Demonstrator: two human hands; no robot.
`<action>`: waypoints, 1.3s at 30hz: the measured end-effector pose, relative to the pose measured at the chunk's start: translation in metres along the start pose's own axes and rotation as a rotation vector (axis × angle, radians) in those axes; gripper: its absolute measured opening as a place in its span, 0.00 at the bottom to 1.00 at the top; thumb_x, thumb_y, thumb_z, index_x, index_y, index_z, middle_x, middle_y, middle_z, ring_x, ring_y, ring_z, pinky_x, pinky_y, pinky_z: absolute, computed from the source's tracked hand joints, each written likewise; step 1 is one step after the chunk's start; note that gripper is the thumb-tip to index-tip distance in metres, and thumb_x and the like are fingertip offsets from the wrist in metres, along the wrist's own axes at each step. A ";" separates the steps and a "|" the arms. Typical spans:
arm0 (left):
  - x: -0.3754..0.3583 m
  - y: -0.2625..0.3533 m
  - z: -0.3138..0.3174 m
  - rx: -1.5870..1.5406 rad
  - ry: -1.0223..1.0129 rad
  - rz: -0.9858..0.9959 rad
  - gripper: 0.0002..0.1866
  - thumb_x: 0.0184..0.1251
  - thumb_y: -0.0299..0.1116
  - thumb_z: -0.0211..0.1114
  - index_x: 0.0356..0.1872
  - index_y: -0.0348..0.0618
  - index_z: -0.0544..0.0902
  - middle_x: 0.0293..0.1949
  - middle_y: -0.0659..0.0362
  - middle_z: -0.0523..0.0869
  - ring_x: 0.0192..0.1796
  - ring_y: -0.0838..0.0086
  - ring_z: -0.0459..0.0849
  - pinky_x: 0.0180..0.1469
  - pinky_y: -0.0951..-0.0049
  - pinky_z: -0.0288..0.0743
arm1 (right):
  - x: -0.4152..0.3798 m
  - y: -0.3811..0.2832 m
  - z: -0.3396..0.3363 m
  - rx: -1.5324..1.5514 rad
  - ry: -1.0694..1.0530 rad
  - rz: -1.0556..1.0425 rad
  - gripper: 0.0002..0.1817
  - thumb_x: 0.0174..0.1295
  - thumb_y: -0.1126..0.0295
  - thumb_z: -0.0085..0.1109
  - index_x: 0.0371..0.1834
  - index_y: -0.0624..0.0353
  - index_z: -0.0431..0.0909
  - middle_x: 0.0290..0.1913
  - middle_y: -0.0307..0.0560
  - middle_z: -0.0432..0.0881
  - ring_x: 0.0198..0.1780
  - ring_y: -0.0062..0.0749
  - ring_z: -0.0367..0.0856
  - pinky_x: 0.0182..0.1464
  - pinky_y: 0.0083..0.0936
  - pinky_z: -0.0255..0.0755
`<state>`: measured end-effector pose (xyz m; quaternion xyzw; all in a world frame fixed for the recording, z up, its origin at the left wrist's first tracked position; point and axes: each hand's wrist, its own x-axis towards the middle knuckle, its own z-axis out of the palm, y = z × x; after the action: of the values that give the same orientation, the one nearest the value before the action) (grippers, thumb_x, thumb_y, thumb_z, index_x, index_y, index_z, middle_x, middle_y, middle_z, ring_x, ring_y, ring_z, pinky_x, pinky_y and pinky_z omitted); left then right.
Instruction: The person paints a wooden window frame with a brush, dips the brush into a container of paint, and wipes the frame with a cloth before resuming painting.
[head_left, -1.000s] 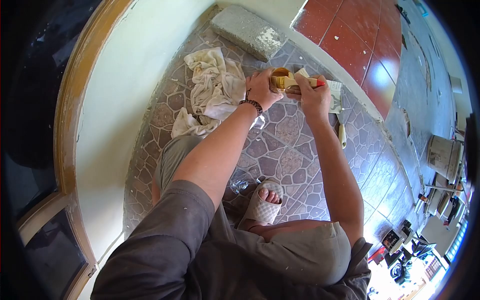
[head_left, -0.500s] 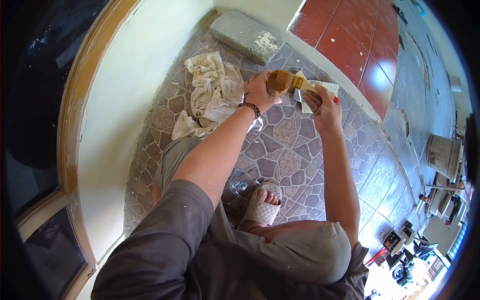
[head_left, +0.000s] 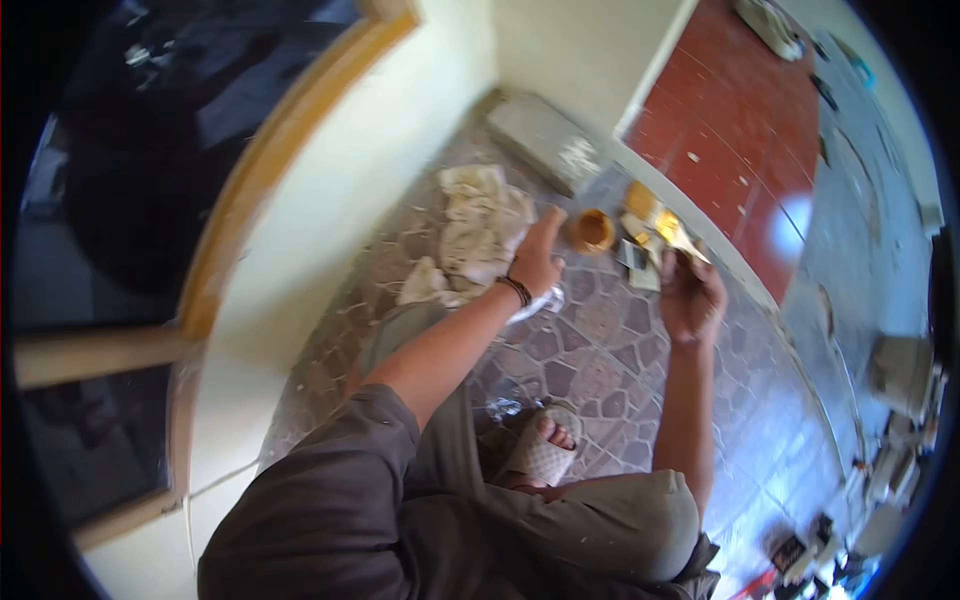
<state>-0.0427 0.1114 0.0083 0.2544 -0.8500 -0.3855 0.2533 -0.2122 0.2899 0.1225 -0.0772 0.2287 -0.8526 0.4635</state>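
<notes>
A small round cup of brown paint or stain (head_left: pixel 592 230) stands on the stone-patterned floor. My left hand (head_left: pixel 540 262) is just to its left, apart from it, fingers stretched and holding nothing; a dark bracelet circles the wrist. In my right hand (head_left: pixel 693 300) I grip a paintbrush (head_left: pixel 668 226) by its light handle, the brown-stained bristles pointing up and left, to the right of the cup. Under the brush lie folded papers (head_left: pixel 640 268), partly covered. A crumpled cream cloth (head_left: pixel 480 225) lies left of my left hand. Motion blurs both hands.
A grey concrete block (head_left: pixel 545 140) rests against the wall behind the cup. A raised red-tiled step (head_left: pixel 730 130) is at upper right. At left is a wood-framed glass door or window (head_left: pixel 255 180). A bucket (head_left: pixel 903 375) stands far right; clear crumpled plastic (head_left: pixel 505 403) lies near my slippered foot.
My left hand has let go of the cup, which now stands on the floor. My right hand has moved the brush away from the cup. The view has shifted.
</notes>
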 end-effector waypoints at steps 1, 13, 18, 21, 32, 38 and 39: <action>-0.009 -0.003 -0.018 0.059 0.000 0.062 0.39 0.50 0.24 0.73 0.67 0.40 0.68 0.66 0.45 0.73 0.68 0.52 0.71 0.70 0.59 0.65 | -0.004 0.003 0.017 0.021 0.058 -0.035 0.19 0.60 0.76 0.60 0.56 0.67 0.78 0.53 0.56 0.83 0.56 0.45 0.81 0.64 0.34 0.76; -0.044 -0.022 -0.219 0.447 -0.399 -0.455 0.33 0.48 0.49 0.75 0.54 0.41 0.79 0.49 0.46 0.86 0.53 0.53 0.84 0.56 0.58 0.77 | 0.041 0.022 0.140 -0.037 -0.351 0.178 0.15 0.64 0.75 0.58 0.53 0.65 0.76 0.53 0.59 0.82 0.56 0.46 0.81 0.62 0.33 0.78; -0.063 -0.048 -0.210 0.488 -0.691 -0.646 0.49 0.40 0.55 0.79 0.66 0.45 0.70 0.63 0.44 0.74 0.65 0.52 0.74 0.65 0.55 0.70 | 0.083 0.037 0.205 -0.157 -0.444 0.331 0.20 0.65 0.73 0.56 0.60 0.70 0.72 0.57 0.58 0.80 0.60 0.46 0.79 0.67 0.33 0.74; -0.097 -0.057 -0.207 0.534 -0.787 -0.714 0.62 0.39 0.59 0.79 0.76 0.52 0.54 0.77 0.44 0.49 0.78 0.49 0.50 0.75 0.47 0.54 | 0.096 0.068 0.238 -0.168 -0.395 0.335 0.21 0.67 0.72 0.55 0.61 0.71 0.71 0.57 0.57 0.79 0.59 0.44 0.79 0.71 0.33 0.69; -0.148 -0.070 -0.207 0.571 -0.822 -0.577 0.80 0.29 0.62 0.83 0.79 0.51 0.32 0.78 0.45 0.22 0.78 0.45 0.19 0.72 0.34 0.17 | 0.022 0.213 0.194 -0.150 -0.121 0.192 0.13 0.67 0.72 0.53 0.53 0.65 0.71 0.50 0.63 0.81 0.53 0.55 0.83 0.51 0.41 0.86; -0.156 -0.089 -0.197 0.605 -0.833 -0.546 0.79 0.33 0.55 0.84 0.78 0.54 0.29 0.78 0.47 0.22 0.78 0.46 0.20 0.72 0.33 0.19 | -0.033 0.316 0.211 -0.143 0.014 -0.200 0.12 0.64 0.76 0.61 0.49 0.64 0.75 0.55 0.63 0.78 0.53 0.52 0.84 0.54 0.44 0.83; -0.159 -0.091 -0.194 0.613 -0.785 -0.534 0.79 0.32 0.55 0.84 0.79 0.54 0.30 0.78 0.47 0.21 0.78 0.46 0.19 0.72 0.32 0.18 | -0.038 0.325 0.216 -0.199 0.037 -0.254 0.11 0.64 0.76 0.61 0.49 0.63 0.77 0.56 0.62 0.78 0.53 0.50 0.84 0.54 0.43 0.82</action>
<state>0.2189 0.0569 0.0110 0.3602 -0.8596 -0.2375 -0.2737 0.1286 0.1009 0.1661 -0.1353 0.3087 -0.8787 0.3379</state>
